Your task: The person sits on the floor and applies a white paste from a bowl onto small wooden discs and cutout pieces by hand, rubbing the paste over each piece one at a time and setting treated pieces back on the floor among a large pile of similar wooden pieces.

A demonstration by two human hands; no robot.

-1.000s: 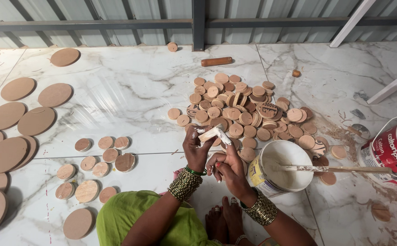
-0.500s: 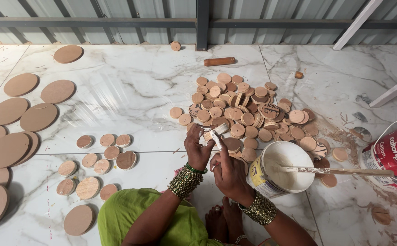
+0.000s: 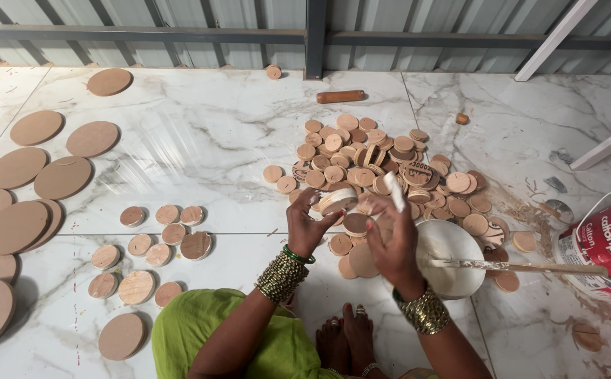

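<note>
Just in front of the heap of small wooden discs (image 3: pixel 390 165) on the marble floor (image 3: pixel 207 147), the left hand (image 3: pixel 305 228) clamps a thick white-edged disc (image 3: pixel 337 201), flat face up. The right hand (image 3: pixel 393 245) grips a pale stick (image 3: pixel 394 191), long axis pointing away toward the heap. A white bowl (image 3: pixel 453 256) sits right of the hands, a stirring stick (image 3: pixel 523 267) across it.

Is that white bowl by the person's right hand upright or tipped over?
Upright. The white bowl sits on the marble floor with its round opening facing up, and a stick rests across its rim.
</note>
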